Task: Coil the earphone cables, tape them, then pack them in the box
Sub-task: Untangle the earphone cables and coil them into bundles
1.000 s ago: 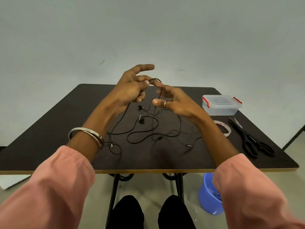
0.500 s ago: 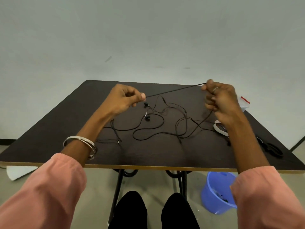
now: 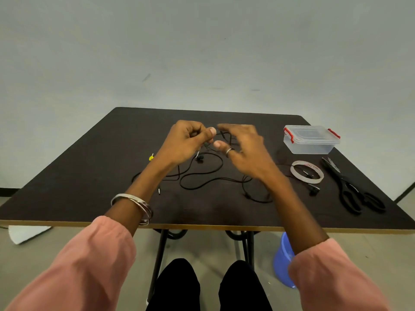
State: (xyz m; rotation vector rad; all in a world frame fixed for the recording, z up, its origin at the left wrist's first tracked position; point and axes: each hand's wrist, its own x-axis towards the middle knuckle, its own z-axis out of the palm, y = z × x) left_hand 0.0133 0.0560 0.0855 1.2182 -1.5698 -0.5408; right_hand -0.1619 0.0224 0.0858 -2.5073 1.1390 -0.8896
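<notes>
Hands meet above the table [image 3: 67, 189]: left hand [image 3: 186, 142] pinches the earphone cable [image 3: 202, 176], right hand [image 3: 242, 149] fingers spread beside it; box [image 3: 311, 140] sits far right.

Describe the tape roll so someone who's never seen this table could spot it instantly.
Start at the dark rectangular table and go to its right side. Between the clear lidded plastic box with red clips and the black-handled scissors lies a flat whitish ring of tape. It is the only pale hoop there; a black earbud sits inside it.
</notes>
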